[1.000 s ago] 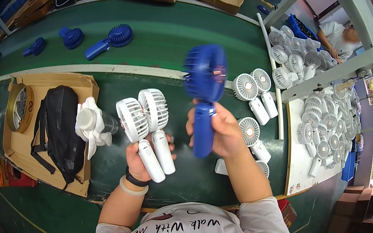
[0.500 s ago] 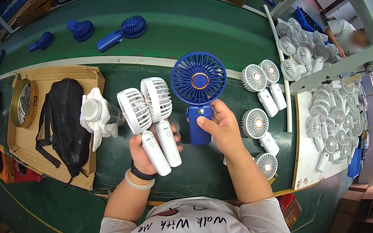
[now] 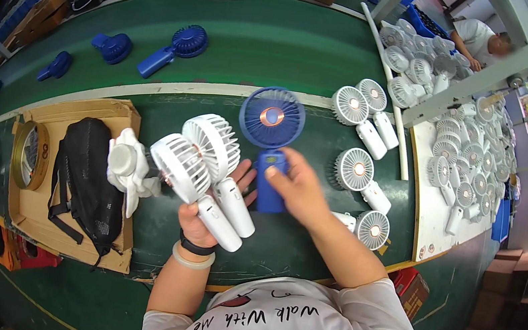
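Observation:
My left hand (image 3: pixel 195 228) holds two white handheld fans side by side, a nearer fan (image 3: pixel 218 223) and a farther fan (image 3: pixel 235 207), with their round heads tilted up and away. The fingers reach behind the handles and show partly past them. My right hand (image 3: pixel 300 194) grips a blue handheld fan (image 3: pixel 268 196) by its handle, thumb on the front. The blue fan stands head up, its front grille facing me, and a small display shows on the handle. Its blades look blurred. Both hands are above the dark green table (image 3: pixel 279 251).
On the right lie several white fans (image 3: pixel 354 169), past them a board (image 3: pixel 418 220) heaped with more. Three blue fans (image 3: pixel 190 41) lie on the green belt (image 3: pixel 248 34). At left, a cardboard tray (image 3: pixel 129 112) holds a black bag (image 3: pixel 89 181) and tape roll (image 3: pixel 29 155). A co-worker (image 3: pixel 473 42) sits far right.
The blue fan has moved slightly down and left, and its blades now look blurred where they showed distinctly before. The white fans have shifted a little left and down in my left hand.

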`<state>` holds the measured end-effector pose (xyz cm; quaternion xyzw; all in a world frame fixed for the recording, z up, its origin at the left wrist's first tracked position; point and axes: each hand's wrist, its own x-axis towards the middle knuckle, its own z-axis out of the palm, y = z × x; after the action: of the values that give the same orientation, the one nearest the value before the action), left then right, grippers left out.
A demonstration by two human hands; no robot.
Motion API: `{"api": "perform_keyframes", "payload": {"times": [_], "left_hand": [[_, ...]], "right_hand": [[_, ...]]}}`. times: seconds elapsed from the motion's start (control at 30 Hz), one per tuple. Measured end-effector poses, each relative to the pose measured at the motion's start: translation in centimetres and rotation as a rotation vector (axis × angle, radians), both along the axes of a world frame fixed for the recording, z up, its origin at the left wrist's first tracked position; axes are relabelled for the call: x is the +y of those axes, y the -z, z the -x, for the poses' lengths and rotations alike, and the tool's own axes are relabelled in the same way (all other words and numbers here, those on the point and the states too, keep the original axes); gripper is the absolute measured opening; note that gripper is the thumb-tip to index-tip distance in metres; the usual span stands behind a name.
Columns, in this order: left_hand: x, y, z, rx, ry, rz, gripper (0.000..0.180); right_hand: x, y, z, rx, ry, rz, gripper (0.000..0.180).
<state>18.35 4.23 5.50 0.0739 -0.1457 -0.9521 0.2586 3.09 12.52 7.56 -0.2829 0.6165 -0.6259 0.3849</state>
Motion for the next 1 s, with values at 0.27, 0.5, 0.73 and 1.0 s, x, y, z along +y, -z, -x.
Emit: {"api": "perform_keyframes", "payload": {"times": [0.27, 0.5, 0.73, 1.0], "left_hand": [[0.2, 1.4, -0.1, 0.031, 0.013, -0.079, 0.083], [0.0, 0.5, 0.2, 0.04, 0.085, -0.165, 0.089], [1.4, -0.4, 0.3, -0.065, -0.124, 0.269, 0.091], [2.3, -0.6, -0.1, -0.039, -0.099, 0.475, 0.099]], "right_hand": [[5.9, -2.2, 1.3, 0.628, -0.302, 0.006, 0.032], [7.0, -0.1, 0.7, 0.049, -0.161, -0.077, 0.023], [3.3, -1.9, -3.2, 0.511, -0.34, 0.014, 0.086], [5.8, -3.3, -2.0, 0.637, -0.318, 0.114, 0.089]]}}
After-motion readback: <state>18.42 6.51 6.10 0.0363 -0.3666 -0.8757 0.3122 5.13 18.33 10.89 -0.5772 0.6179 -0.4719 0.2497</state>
